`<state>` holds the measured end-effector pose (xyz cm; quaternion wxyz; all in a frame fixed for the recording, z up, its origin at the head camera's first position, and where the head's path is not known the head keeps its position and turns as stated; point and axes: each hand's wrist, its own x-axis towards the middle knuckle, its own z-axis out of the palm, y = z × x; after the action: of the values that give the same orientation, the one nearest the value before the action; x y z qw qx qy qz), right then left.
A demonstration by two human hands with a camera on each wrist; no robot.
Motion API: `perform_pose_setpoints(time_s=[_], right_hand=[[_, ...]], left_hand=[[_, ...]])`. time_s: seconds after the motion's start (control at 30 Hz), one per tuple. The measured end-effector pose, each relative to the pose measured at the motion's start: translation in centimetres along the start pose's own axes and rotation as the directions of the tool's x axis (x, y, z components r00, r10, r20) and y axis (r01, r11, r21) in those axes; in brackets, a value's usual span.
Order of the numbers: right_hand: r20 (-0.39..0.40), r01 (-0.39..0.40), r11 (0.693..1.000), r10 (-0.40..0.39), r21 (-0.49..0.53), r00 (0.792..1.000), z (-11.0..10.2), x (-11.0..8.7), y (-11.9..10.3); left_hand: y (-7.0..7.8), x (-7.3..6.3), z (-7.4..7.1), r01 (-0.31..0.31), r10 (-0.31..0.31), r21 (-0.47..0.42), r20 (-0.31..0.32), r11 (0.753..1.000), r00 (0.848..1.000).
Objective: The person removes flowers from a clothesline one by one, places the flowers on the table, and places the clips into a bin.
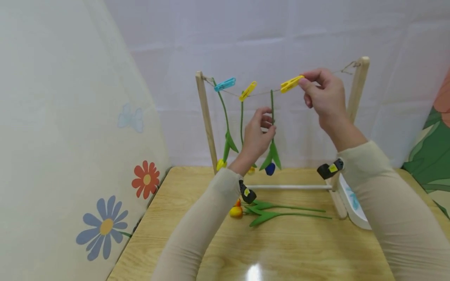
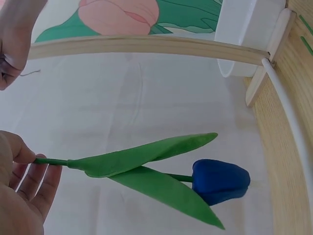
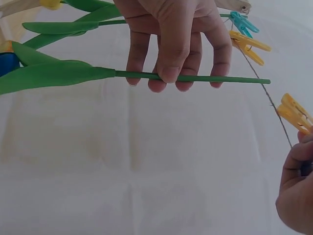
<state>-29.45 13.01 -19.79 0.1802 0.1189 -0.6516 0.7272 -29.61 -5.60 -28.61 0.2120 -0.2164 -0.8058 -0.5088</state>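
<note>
Pinched between thumb and fingers of my left hand [image 1: 258, 134] is the green stem of a blue artificial tulip [image 2: 221, 181], bloom downward. Its stem's free end reaches the twine line [image 3: 268, 93] in the right wrist view. My right hand [image 1: 327, 93] pinches a yellow clothespin [image 1: 291, 84] at the line, to the right of the stem; whether it bites the line cannot be told. Farther left, another yellow clothespin [image 1: 248, 91] and a blue clothespin [image 1: 225, 84] hold stems of tulips hanging upside down, one with a yellow bloom [image 1: 221, 164].
The line runs between two wooden posts [image 1: 358, 88], joined low by a white bar [image 1: 291, 187]. Red-and-yellow tulips [image 1: 236, 212] lie on the wooden table [image 1: 281, 249]. Behind the right post's foot sits a white tray [image 1: 363, 221] with something blue inside. Decorated panels stand left and right.
</note>
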Motion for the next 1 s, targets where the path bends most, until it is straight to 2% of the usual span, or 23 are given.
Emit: perform_pose_setpoints(time_s=[0.17, 0.4, 0.67, 0.77, 0.9, 1.0], right_hand=[[0.009, 0.037, 0.999, -0.037, 0.020, 0.999, -0.4, -0.1, 0.0], [0.025, 0.063, 0.991, -0.067, 0.119, 0.997, -1.0, -0.2, 0.4], [0.141, 0.026, 0.985, -0.051, 0.173, 0.989, -2.1, -0.8, 1.0], [0.189, 0.051, 0.985, -0.082, 0.163, 0.979, -2.5, -1.1, 1.3], [0.217, 0.081, 0.983, -0.116, 0.164, 0.969, -3.1, -1.3, 1.8], [0.218, 0.067, 0.977, -0.111, 0.200, 0.970, -3.6, -1.5, 2.1]], left_hand=[[-0.2, -0.5, -0.1, -0.010, 0.010, 0.009, 0.016, 1.000, 1.000], [-0.1, -1.2, -0.4, -0.013, 0.011, 0.041, 0.033, 0.999, 0.999], [-0.3, -2.2, -0.7, -0.078, 0.071, 0.111, 0.069, 0.991, 0.995], [-0.3, -2.6, -0.9, -0.099, 0.089, 0.127, 0.082, 0.987, 0.993], [-0.2, -2.9, -1.1, -0.103, 0.091, 0.124, 0.099, 0.987, 0.991], [-0.1, -3.0, -1.2, -0.109, 0.095, 0.129, 0.108, 0.986, 0.990]])
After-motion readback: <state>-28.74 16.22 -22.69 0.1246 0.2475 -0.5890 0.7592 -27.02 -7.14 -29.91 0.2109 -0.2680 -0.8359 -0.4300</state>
